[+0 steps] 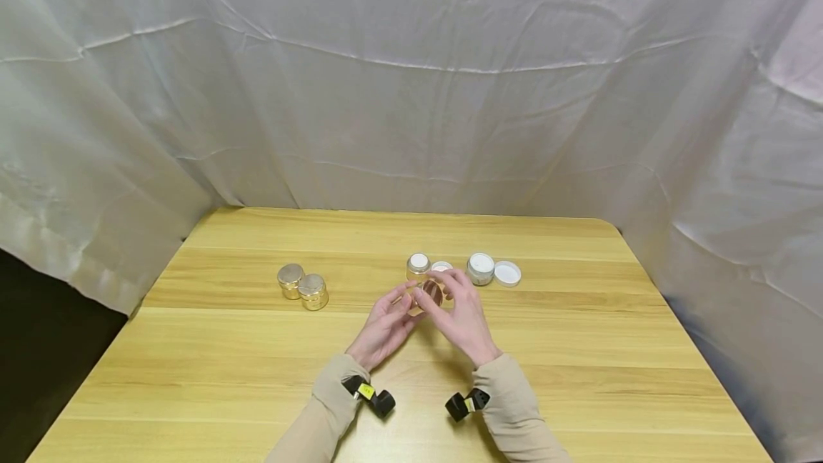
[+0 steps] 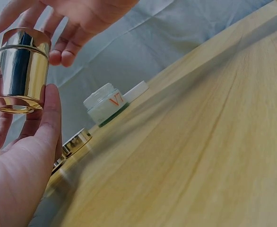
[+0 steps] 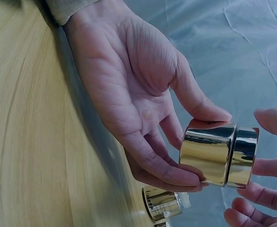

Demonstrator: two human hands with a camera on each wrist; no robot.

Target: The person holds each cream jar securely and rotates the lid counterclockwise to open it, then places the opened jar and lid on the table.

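Both hands hold a shiny gold cosmetic jar [image 3: 208, 153] above the table, with a seam running round it. My left hand [image 1: 383, 329] grips it from the left; in the left wrist view the thumb and fingers [image 2: 52, 106] lie on opposite sides of its body. My right hand [image 1: 464, 320] holds the jar's other end, thumb on one side and fingertips [image 3: 188, 178] on the other. The reddish, mirror-like round end [image 1: 432, 294] faces up in the head view. Fingers hide part of the jar.
Just beyond the hands stands an uncovered gold jar [image 1: 418, 267], with a white disc [image 1: 441, 266] beside it. Farther right are an uncovered glass jar [image 1: 480, 269] and a white lid [image 1: 507, 274]. Two gold jars [image 1: 291, 281] stand together at the left. A pale curtain [image 1: 411, 127] surrounds the table.
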